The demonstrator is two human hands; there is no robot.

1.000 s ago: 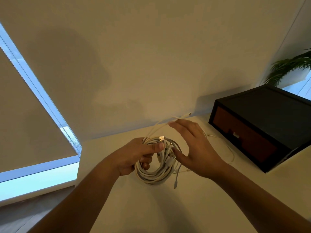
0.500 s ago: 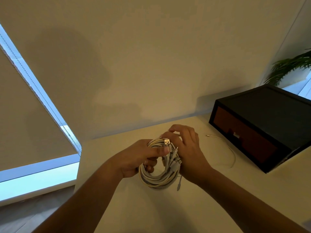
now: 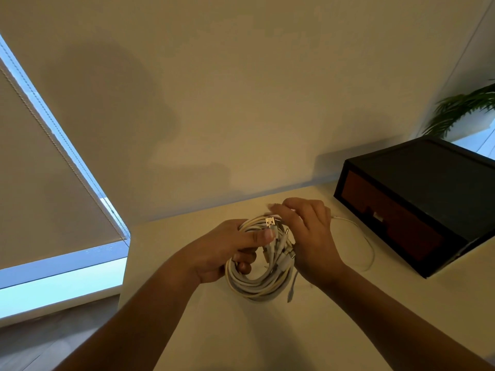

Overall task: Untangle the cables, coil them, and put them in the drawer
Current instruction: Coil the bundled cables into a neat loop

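Gripping cable coil (image 3: 254, 287) in my left hand (image 3: 222, 250), right hand (image 3: 310, 236) curled round its strands; I should wind loose tail (image 3: 368, 245) near drawer (image 3: 396, 223) in tight.

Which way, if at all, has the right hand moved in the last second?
Yes. The right hand has edged left, away from the black drawer box, its fingers curling onto the cable coil the left hand holds.

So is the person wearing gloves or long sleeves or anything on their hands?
No. The left hand and right hand are bare, with no gloves. Both forearms are bare to the picture's edge, so no sleeve shows. No watch, bracelet or ring shows either.
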